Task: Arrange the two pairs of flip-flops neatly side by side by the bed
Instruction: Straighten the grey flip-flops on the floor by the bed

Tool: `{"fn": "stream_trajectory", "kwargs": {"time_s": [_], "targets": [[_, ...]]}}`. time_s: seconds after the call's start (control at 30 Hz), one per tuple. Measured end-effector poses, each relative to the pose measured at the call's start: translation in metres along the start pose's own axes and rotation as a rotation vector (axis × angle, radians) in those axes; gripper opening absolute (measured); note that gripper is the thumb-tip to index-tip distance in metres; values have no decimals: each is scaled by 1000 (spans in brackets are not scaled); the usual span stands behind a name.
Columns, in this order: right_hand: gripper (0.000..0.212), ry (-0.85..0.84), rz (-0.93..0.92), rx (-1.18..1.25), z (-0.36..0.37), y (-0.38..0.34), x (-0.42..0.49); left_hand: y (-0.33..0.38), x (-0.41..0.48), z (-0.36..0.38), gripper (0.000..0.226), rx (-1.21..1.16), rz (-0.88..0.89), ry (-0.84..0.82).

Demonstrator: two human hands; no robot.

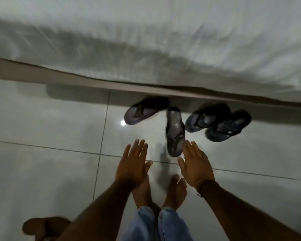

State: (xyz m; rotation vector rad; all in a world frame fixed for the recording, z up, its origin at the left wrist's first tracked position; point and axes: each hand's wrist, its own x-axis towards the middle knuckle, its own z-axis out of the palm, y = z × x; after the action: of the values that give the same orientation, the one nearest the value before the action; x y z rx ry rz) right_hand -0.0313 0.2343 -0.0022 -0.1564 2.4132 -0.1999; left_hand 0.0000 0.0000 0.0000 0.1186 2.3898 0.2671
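Observation:
Several dark flip-flops lie scattered on the tiled floor by the bed (pixel 146 49). One purple-grey flip-flop (pixel 146 110) lies slanted at the left, its heel under the bed edge. Its mate (pixel 175 131) points straight toward me. A dark blue pair lies slanted at the right, the left one (pixel 207 118) touching the right one (pixel 228 126). My left hand (pixel 134 164) hovers open, fingers spread, left of the middle flip-flop. My right hand (pixel 195 164) is open too, its fingertips close beside that flip-flop's toe end.
White bedding hangs over a brown bed base (pixel 59 75) across the top. My bare feet (pixel 175 190) stand on glossy grey tiles (pixel 42 119) below my hands. A brown sandal (pixel 45 226) lies at the bottom left.

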Motion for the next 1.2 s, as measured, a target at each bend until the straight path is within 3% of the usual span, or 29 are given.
{"fn": "stream_trajectory", "kwargs": {"time_s": [0.1,0.27,0.43,0.57,0.73,0.8,0.9,0.97,1.03,1.1,1.2], "targets": [[71,-3,-55,-67,38,21,65,-36,79,30,69,126,24,17],[96,-92,-196,-332,87,51,160,-61,204,27,71,336,138,140],[101,-112,-183,-401,116,49,195,-64,284,7,94,549,139,51],[98,3,-177,-290,124,25,201,-60,279,34,105,455,3,-17],[100,-14,-168,-189,126,-2,204,-37,241,77,100,100,-151,-74],[104,-52,-185,-170,127,-8,204,-26,230,82,89,-113,-207,-100],[106,-98,-203,-186,123,-9,205,-18,223,76,49,-450,-355,-29],[100,-84,-250,-235,114,-4,207,-25,219,63,32,-368,-366,150],[92,-26,-306,-280,100,1,211,-38,220,50,31,-83,-226,278],[89,6,-309,-289,87,6,220,-46,224,39,41,63,-143,233],[86,-58,-265,-322,76,10,233,-36,234,42,49,-10,-268,148]]}}
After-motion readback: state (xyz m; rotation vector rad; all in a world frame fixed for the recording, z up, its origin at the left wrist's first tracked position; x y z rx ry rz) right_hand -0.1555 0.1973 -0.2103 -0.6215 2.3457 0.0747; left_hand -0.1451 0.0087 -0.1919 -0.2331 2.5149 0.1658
